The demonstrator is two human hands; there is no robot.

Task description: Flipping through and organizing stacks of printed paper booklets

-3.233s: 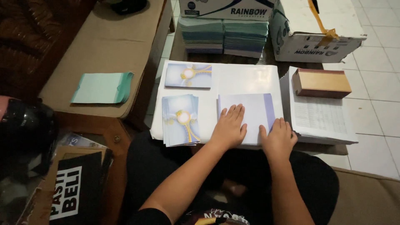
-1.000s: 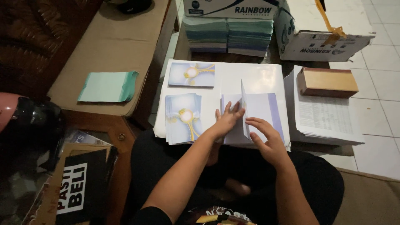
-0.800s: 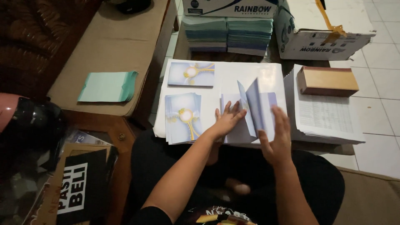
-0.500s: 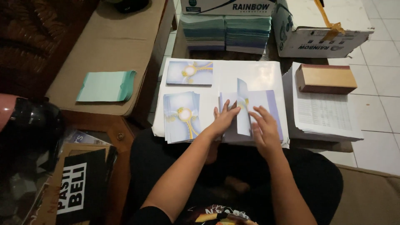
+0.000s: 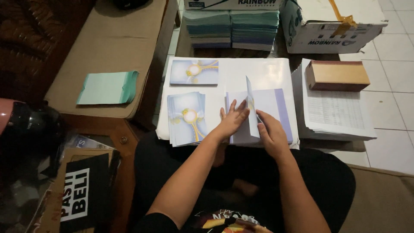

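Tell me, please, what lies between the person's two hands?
In the head view, a raised sheet of the lavender card stands between the left hand and the right hand.
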